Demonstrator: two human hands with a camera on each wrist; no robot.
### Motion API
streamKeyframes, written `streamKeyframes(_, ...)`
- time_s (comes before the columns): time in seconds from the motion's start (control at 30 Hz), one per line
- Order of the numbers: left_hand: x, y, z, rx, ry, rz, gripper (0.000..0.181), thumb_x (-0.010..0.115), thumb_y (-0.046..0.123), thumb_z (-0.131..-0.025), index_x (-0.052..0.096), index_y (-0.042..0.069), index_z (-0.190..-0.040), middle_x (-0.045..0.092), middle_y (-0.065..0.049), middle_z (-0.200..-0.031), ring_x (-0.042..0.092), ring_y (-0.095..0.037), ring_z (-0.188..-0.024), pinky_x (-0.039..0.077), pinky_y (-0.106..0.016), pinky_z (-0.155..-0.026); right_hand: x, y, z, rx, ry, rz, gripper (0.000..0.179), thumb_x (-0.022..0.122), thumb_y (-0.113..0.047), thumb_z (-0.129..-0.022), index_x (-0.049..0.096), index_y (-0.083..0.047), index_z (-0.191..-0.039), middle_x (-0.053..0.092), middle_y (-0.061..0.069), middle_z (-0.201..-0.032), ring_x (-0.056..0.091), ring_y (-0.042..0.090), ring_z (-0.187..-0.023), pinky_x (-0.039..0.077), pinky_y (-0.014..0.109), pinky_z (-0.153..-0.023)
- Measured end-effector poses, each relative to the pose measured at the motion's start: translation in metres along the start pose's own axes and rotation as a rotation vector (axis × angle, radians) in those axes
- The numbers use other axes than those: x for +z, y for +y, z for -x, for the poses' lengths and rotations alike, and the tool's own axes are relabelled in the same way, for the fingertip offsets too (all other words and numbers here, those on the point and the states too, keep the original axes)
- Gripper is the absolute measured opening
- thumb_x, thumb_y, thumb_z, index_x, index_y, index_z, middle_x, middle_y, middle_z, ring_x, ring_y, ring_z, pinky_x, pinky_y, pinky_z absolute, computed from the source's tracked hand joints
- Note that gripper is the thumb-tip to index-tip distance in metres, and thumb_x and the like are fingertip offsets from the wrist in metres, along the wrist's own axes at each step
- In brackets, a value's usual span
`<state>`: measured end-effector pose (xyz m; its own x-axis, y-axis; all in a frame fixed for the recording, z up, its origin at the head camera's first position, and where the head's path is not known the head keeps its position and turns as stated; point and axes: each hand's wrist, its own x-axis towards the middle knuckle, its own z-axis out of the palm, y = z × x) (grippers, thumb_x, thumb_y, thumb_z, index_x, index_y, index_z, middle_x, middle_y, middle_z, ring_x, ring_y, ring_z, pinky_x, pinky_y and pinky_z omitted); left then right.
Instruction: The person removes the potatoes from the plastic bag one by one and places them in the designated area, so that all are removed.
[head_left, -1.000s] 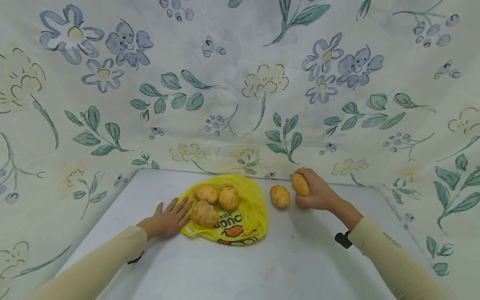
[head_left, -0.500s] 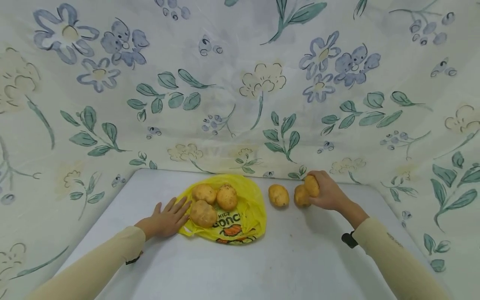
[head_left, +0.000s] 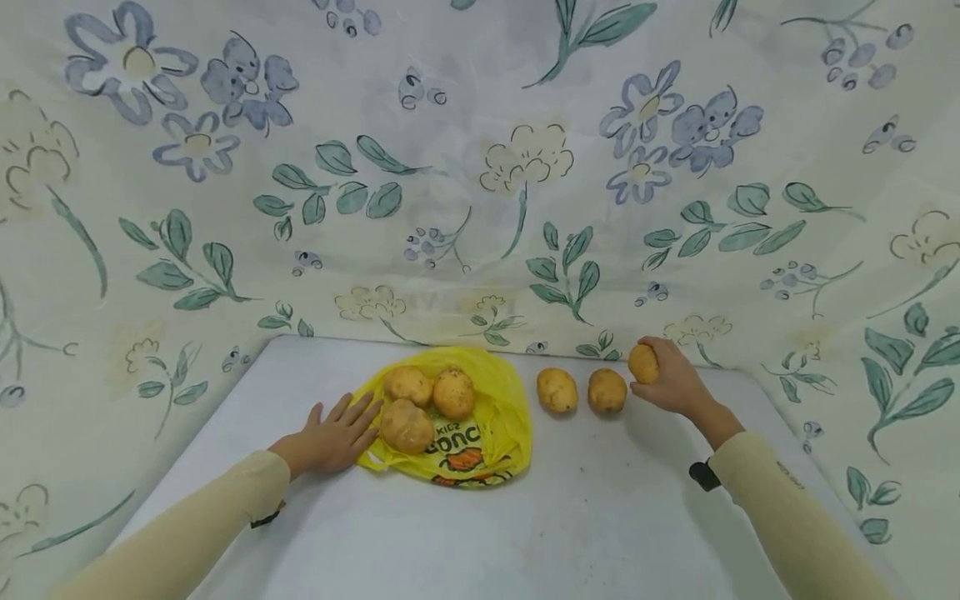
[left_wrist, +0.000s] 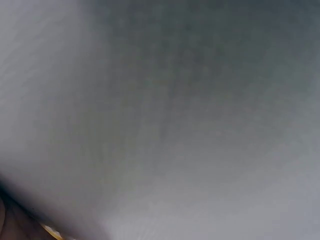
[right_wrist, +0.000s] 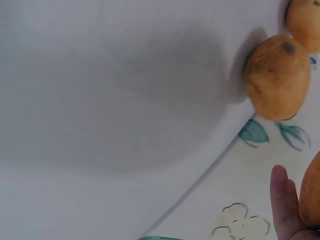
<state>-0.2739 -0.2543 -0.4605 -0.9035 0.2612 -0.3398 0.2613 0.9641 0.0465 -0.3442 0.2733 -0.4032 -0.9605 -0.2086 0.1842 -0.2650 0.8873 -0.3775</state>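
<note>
My right hand (head_left: 677, 382) grips a potato (head_left: 643, 364) at the back right of the table, right of two potatoes that lie side by side. The nearer of these is a brown-yellow potato (head_left: 607, 391); the other potato (head_left: 557, 391) lies left of it, by the bag. In the right wrist view the held potato (right_wrist: 312, 197) shows at the right edge, with fingers alongside. Flat on the table, my left hand (head_left: 337, 437) has its fingers spread, tips at the edge of a yellow plastic bag (head_left: 504, 417). Three potatoes (head_left: 407, 427) sit clustered on the bag.
The white table (head_left: 465, 542) ends at the back against a hanging cloth (head_left: 450, 200) printed with flowers and leaves. Small dark specks (head_left: 585, 500) dot the tabletop in front of the two loose potatoes. The left wrist view is mostly blurred grey.
My right hand has moved to the right with its potato, uncovering the second loose potato that it partly hid before. The left hand has stayed in place.
</note>
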Motion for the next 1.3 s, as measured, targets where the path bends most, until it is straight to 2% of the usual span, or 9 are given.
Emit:
streamKeyframes(0.13, 0.000, 0.000, -0.001, 0.008, 0.016, -0.012, 0.062, 0.024, 0.047, -0.099, 0.008, 0.014, -0.149, 0.001, -0.012, -0.156, 0.002, -0.042, -0.140, 0.001, -0.072, -0.101, 0.002, 0.009, 0.000, 0.042, 0.003, -0.035, 0.075, 0.073, -0.029, -0.071, 0.034, -0.004, -0.131, 0.043, 0.021, -0.119, 0.048, 0.030, -0.092, 0.045, 0.040, -0.070)
streamKeyframes(0.23, 0.001, -0.001, -0.002, 0.006, 0.013, -0.010, 0.063, 0.024, 0.048, -0.098, 0.009, 0.014, -0.149, 0.001, -0.012, -0.156, 0.002, -0.042, -0.140, 0.001, -0.072, -0.101, 0.004, 0.014, 0.002, 0.084, -0.024, -0.075, 0.080, 0.074, -0.029, -0.070, 0.032, -0.003, -0.132, 0.038, 0.024, -0.119, 0.047, 0.031, -0.092, 0.044, 0.037, -0.068)
streamKeyframes(0.43, 0.002, -0.002, -0.004, -0.002, 0.018, 0.001, 0.064, 0.024, 0.050, -0.098, 0.009, 0.015, -0.149, 0.001, -0.011, -0.156, 0.002, -0.042, -0.140, 0.000, -0.072, -0.101, 0.010, 0.020, 0.004, 0.143, -0.096, -0.132, 0.084, 0.074, -0.023, -0.069, 0.025, -0.003, -0.133, 0.030, 0.029, -0.120, 0.047, 0.036, -0.096, 0.046, 0.038, -0.071)
streamKeyframes(0.57, 0.003, -0.004, -0.005, 0.000, 0.019, -0.014, 0.064, 0.023, 0.050, -0.098, 0.009, 0.015, -0.149, 0.001, -0.012, -0.156, 0.002, -0.043, -0.140, 0.001, -0.072, -0.101, 0.013, 0.025, 0.003, 0.175, -0.148, -0.118, 0.083, 0.072, -0.024, -0.072, 0.023, -0.007, -0.137, 0.026, 0.029, -0.121, 0.047, 0.035, -0.096, 0.046, 0.037, -0.071)
streamKeyframes(0.73, 0.005, -0.004, -0.006, -0.005, 0.010, 0.013, 0.066, 0.020, 0.054, -0.097, 0.008, 0.016, -0.149, -0.001, -0.011, -0.156, 0.001, -0.042, -0.140, -0.002, -0.072, -0.101, 0.018, 0.027, 0.005, 0.218, -0.207, -0.067, 0.083, 0.069, -0.032, -0.074, 0.024, -0.011, -0.140, 0.028, 0.030, -0.123, 0.050, 0.035, -0.093, 0.046, 0.039, -0.068)
streamKeyframes(0.83, 0.006, -0.003, -0.005, -0.012, -0.004, 0.033, 0.069, 0.016, 0.058, -0.095, 0.007, 0.017, -0.149, -0.002, -0.009, -0.157, -0.002, -0.041, -0.141, -0.005, -0.071, -0.102, 0.021, 0.027, 0.007, 0.235, -0.247, -0.082, 0.082, 0.068, -0.034, -0.074, 0.024, -0.012, -0.139, 0.028, 0.029, -0.120, 0.049, 0.036, -0.093, 0.045, 0.039, -0.068)
streamKeyframes(1.07, 0.006, -0.004, -0.005, -0.008, -0.002, 0.043, 0.071, 0.015, 0.061, -0.094, 0.007, 0.017, -0.149, -0.003, -0.010, -0.157, -0.003, -0.041, -0.141, -0.006, -0.070, -0.102, 0.027, 0.031, 0.009, 0.228, -0.264, -0.118, 0.079, 0.068, -0.025, -0.075, 0.023, -0.012, -0.138, 0.021, 0.031, -0.120, 0.043, 0.039, -0.100, 0.044, 0.042, -0.072)
streamKeyframes(1.3, 0.003, -0.002, -0.006, -0.011, 0.014, 0.037, 0.067, 0.021, 0.055, -0.096, 0.010, 0.016, -0.149, 0.001, -0.010, -0.156, 0.000, -0.041, -0.141, -0.003, -0.071, -0.101, 0.031, 0.032, 0.010, 0.265, -0.321, -0.168, 0.084, 0.066, -0.022, -0.071, 0.018, -0.007, -0.138, 0.014, 0.034, -0.123, 0.029, 0.045, -0.111, 0.041, 0.054, -0.082)
